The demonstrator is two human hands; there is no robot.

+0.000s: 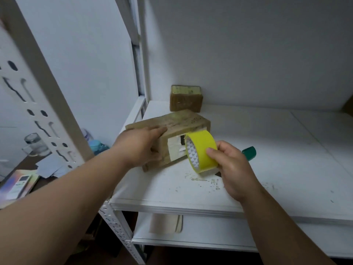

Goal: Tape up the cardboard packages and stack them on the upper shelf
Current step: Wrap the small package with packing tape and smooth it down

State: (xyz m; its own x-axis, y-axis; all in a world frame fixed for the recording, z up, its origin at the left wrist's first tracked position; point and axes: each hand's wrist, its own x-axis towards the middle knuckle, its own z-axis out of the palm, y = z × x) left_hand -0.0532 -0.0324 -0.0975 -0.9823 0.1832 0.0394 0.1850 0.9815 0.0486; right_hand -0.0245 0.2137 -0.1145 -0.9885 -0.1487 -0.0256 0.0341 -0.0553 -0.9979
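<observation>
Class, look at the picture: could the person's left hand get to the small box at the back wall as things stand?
Probably yes. The left hand rests on the near box, and the small box stands just behind it on the same shelf, with nothing between. The hand must let go first.

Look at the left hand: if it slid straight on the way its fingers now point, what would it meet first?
The left hand already rests on the near cardboard package, fingers aimed up and right along its top. Beyond that edge, probably the second cardboard package by the wall, though depth is unclear.
</observation>
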